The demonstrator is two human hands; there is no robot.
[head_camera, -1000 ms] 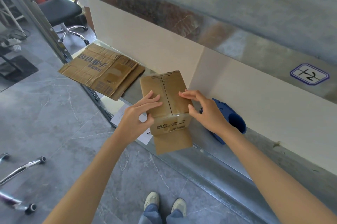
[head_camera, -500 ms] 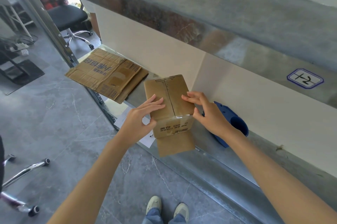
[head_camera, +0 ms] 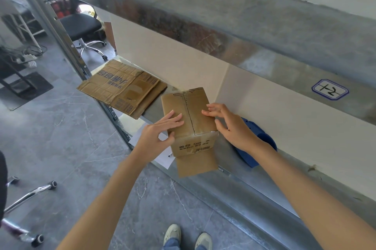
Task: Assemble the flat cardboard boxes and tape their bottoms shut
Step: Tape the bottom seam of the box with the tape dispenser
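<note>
1. Little has changed since half a second ago: the box [head_camera: 191,119] has not shifted on the metal shelf [head_camera: 244,180], and both my hands remain on its top.
2. The box stands assembled at the shelf's front edge with two closed flaps uppermost, meeting at a centre seam. Whether that seam carries tape I cannot tell.
3. One loose flap [head_camera: 195,164] hangs down from the box's near face, past the shelf edge.
4. My left hand [head_camera: 154,138] lies on the left flap, fingers straight and close together, pressed flat. The thumb rests at the box's left edge.
5. My right hand [head_camera: 232,129] is on the right flap, fingers gently bent and slightly spread, only the tips touching. The thumb sits at the right top edge.
6. Left of and beyond the box, apart from it, lies a stack of flat cardboard [head_camera: 122,85] (printed side up), overhanging the shelf.
7. A white sheet of paper [head_camera: 164,158] lies just left of the box.
8. Right of the box, a blue plastic object [head_camera: 262,142] is partly hidden behind my right wrist.
</note>
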